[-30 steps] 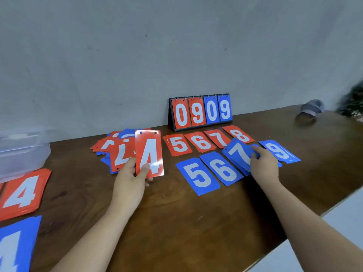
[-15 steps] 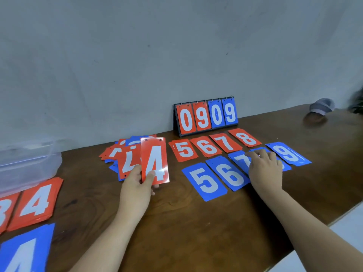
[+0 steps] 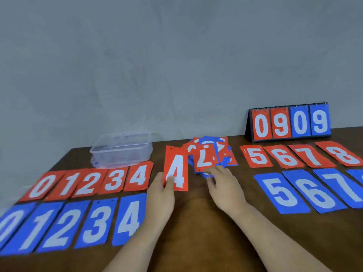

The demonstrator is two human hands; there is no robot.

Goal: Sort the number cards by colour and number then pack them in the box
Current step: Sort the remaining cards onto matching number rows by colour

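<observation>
My left hand (image 3: 160, 195) holds a red 4 card (image 3: 176, 169) upright by its lower edge. My right hand (image 3: 224, 185) reaches to the near edge of the mixed pile of red and blue cards (image 3: 211, 154), fingers on its lowest cards; an upside-down red 7 lies on top. Red piles 0 to 4 (image 3: 88, 181) and blue piles 0 to 4 (image 3: 78, 222) lie in two rows at the left. Red piles 5 to 8 (image 3: 298, 156) and blue piles from 5 up (image 3: 314, 191) lie at the right. The clear plastic box (image 3: 121, 150) stands behind the left rows.
A flip scoreboard (image 3: 290, 122) reading 0909 stands at the back right against the grey wall. The brown table (image 3: 196, 222) has bare wood between the left and right rows, where my forearms lie.
My right hand left the blue 7 at the right and came over to the mixed pile. The view swung left, bringing the 0 to 4 rows and the box into sight.
</observation>
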